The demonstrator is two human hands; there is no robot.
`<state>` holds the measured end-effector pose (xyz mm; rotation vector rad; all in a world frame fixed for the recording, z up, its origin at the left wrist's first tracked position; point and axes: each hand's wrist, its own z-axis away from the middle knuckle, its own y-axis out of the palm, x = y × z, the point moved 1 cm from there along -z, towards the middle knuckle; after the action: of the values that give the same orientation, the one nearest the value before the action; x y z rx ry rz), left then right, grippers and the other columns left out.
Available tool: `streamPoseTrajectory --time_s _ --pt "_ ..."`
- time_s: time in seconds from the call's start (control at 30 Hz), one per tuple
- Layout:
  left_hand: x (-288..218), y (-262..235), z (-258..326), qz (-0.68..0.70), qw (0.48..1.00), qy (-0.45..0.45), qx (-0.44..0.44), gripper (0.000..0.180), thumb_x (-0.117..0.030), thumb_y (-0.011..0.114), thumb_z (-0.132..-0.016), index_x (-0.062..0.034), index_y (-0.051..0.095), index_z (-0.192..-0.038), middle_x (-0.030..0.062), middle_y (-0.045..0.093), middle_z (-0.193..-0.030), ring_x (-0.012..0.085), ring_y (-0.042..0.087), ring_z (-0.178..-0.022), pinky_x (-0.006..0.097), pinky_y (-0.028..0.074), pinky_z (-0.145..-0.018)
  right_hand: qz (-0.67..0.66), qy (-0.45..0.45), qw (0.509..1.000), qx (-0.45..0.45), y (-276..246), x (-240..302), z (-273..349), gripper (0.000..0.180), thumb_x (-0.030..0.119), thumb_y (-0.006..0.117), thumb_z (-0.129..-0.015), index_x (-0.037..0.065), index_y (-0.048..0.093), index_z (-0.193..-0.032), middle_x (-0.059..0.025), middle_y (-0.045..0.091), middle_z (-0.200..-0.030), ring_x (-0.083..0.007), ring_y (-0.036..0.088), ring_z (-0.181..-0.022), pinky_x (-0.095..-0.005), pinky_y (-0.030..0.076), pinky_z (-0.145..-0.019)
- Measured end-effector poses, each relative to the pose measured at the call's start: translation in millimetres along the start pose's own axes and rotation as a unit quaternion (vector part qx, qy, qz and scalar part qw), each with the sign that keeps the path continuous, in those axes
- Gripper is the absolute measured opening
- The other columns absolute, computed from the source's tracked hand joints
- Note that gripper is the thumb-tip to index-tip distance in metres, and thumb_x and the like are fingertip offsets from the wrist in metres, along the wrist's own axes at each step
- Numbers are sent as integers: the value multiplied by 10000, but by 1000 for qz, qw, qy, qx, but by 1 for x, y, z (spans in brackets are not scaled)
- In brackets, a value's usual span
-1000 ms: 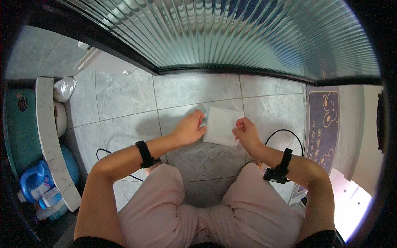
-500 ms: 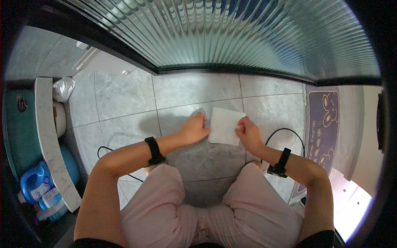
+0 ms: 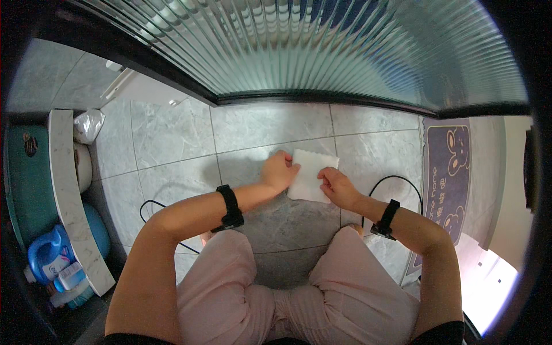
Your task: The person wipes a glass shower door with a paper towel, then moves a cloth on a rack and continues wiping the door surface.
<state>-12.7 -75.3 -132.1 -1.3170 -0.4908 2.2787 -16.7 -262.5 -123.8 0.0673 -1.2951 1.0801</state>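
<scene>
A white square sheet (image 3: 307, 187), like a folded tissue or cloth with a wavy top edge, lies above the grey floor tiles between my hands. At its left edge, my left hand (image 3: 279, 172) is closed, with the thumb over the sheet and the other fingers curled at the edge. My right hand (image 3: 341, 188) reaches over the right half of the sheet. Its fingers are bent and drawn together near the sheet's middle; whether they pinch the sheet is hidden. Each wrist wears a black strap, the left strap (image 3: 230, 208) and the right strap (image 3: 387, 219).
A ribbed glass door (image 3: 322, 63) with a black frame stands ahead. On the left a shelf unit (image 3: 64, 167) holds a blue jug (image 3: 49, 256) and other bottles. A purple mat (image 3: 447, 155) lies at right. Black cables (image 3: 405, 179) run beside my legs.
My right hand has moved left from the sheet's right edge onto its middle. My left hand has shifted slightly right and up, its thumb now over the sheet's left edge.
</scene>
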Motion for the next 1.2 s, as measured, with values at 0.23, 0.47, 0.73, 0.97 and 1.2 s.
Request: streamPoseTrajectory --time_s 0.23,0.47,0.73,0.97,1.2 --pt "-13 -17 -3 -112 990 81 20 213 -226 604 -694 -18 576 -733 130 582 -697 264 564 -645 344 443 -575 1 -5 1000 -1 0 -2 -1 224 5 496 -683 35 423 -892 -128 455 -781 -259 486 -710 -353 400 -645" --pt "-11 -12 -7 -143 985 91 14 187 -215 579 -695 -29 573 -712 130 581 -700 279 559 -646 344 440 -567 -1 8 1000 1 -2 3 -1 213 14 496 -685 38 428 -886 -127 452 -781 -259 483 -710 -351 398 -651" --pt "8 -36 -18 -53 992 91 -70 129 -172 555 -679 -50 568 -640 125 574 -644 277 558 -614 340 442 -551 11 -9 1000 -6 0 0 0 200 22 494 -681 28 433 -871 -129 449 -769 -259 481 -690 -350 400 -643" --pt "11 -93 -27 -153 982 -58 -94 179 -198 583 -697 -30 573 -757 124 574 -654 259 551 -593 331 445 -564 16 -20 1000 -9 1 -3 -2 198 22 498 -677 20 433 -863 -133 448 -763 -263 482 -681 -356 401 -630" --pt "15 -46 18 -133 976 165 54 412 -197 622 -671 -23 414 -981 140 498 -866 251 517 -760 340 434 -645 -4 10 1000 9 -5 4 -3 199 11 501 -672 24 432 -859 -126 439 -775 -249 486 -685 -346 407 -631"
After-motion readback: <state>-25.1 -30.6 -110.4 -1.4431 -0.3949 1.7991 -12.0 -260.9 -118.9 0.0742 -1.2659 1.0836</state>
